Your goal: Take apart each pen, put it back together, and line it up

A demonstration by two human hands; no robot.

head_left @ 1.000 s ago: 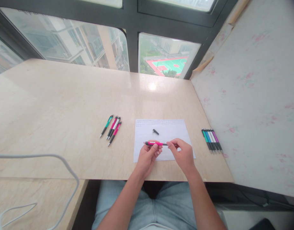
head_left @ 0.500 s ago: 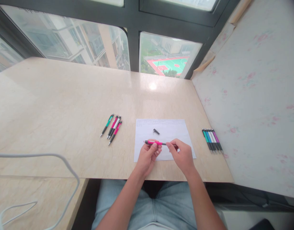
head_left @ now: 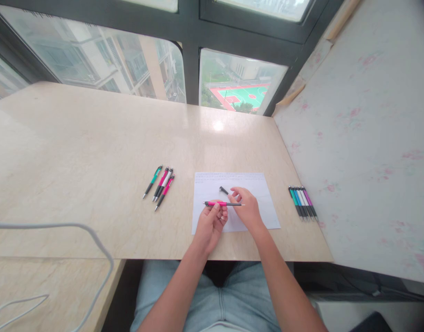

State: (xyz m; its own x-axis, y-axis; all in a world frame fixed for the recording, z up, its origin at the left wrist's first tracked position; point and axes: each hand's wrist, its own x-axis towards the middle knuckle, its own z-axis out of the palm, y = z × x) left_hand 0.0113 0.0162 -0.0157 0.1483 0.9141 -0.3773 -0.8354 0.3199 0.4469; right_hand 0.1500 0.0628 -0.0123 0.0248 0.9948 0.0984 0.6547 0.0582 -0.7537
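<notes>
My left hand (head_left: 212, 220) is closed on a pink pen (head_left: 219, 203), holding it level above a white sheet of paper (head_left: 263, 203). A thin dark refill tip sticks out of the pen's right end. Just behind the pen, my right hand (head_left: 244, 207) has its fingers stretched toward a small black pen part (head_left: 224, 190) lying on the sheet. The fingertips are right beside that part, and I cannot tell whether they touch it.
Several pens (head_left: 161, 183) lie in a group left of the sheet. Another row of pens (head_left: 303, 202) lies at the right, near the table's edge (head_left: 232, 258) and a floral wall covering. A white cable (head_left: 77, 258) loops at the lower left.
My right hand let go of the pen's right end and moved up and left toward the small black part. The left hand kept the pen in place.
</notes>
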